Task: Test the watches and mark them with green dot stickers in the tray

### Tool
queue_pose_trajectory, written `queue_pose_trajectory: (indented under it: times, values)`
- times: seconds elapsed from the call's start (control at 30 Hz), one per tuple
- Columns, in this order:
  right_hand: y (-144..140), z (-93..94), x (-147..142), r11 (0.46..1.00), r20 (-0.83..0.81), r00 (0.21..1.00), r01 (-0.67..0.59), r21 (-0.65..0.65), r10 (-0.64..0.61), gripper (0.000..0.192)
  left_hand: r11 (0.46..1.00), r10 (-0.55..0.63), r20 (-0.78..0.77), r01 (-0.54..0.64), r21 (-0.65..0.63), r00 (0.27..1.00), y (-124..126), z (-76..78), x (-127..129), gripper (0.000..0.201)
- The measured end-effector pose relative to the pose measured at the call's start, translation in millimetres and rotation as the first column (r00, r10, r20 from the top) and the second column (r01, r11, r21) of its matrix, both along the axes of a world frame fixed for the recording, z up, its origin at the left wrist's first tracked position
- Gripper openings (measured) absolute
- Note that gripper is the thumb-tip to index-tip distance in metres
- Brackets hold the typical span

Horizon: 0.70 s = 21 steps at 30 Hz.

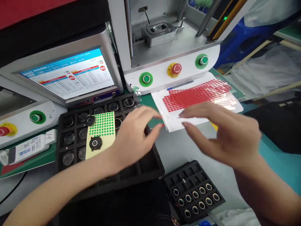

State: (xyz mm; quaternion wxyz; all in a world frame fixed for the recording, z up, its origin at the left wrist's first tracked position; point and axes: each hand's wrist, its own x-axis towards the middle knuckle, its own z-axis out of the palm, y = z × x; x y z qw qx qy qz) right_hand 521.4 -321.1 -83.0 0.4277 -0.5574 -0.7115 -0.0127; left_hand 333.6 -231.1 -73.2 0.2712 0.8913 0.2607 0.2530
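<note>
Left hand (pixel 134 138) spread, palm down over black tray (pixel 70 138), right hand (pixel 225 135) spread, fingertips reaching toward red sticker sheet (pixel 197 94) on bench (pixel 178 150), sheet just beyond both hands, neither hand holding anything.

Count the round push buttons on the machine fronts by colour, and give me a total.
Green buttons: 3, at and
Red buttons: 2, one on the middle machine and one at the left edge, partly cut off
Total: 5
</note>
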Motion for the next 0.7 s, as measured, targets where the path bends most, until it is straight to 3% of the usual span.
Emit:
queue_pose_trajectory:
  times: [0.13,0.23,0.33,0.5,0.7]
  values:
    - [-28,1.5,-50,0.984,-0.072,0.981,-0.177,0.024,0.178,0.023,0.972,0.155,0.049,-0.161,0.172,0.987,-59,14.4,-79,0.014]
    - [-41,-4.4,-87,0.97,-0.184,0.952,-0.243,0.029,0.244,0.025,0.924,0.31,0.133,-0.331,0.19,0.941,-92,10.7,-110,0.019]
    - [-49,-4.5,-115,0.955,-0.227,0.929,-0.297,0.015,0.292,0.027,0.887,0.397,0.179,-0.427,0.177,0.9,-112,3.4,-124,0.016]
    - [-53,2.6,-141,0.912,-0.128,0.904,-0.411,0.004,0.408,0.021,0.863,0.421,0.242,-0.468,0.188,0.874,-131,-0.4,-138,0.008]
    - [-55,8.5,-162,0.894,-0.085,0.892,-0.448,-0.022,0.445,0.019,0.844,0.446,0.263,-0.499,0.194,0.856,-142,-3.7,-155,0.007]
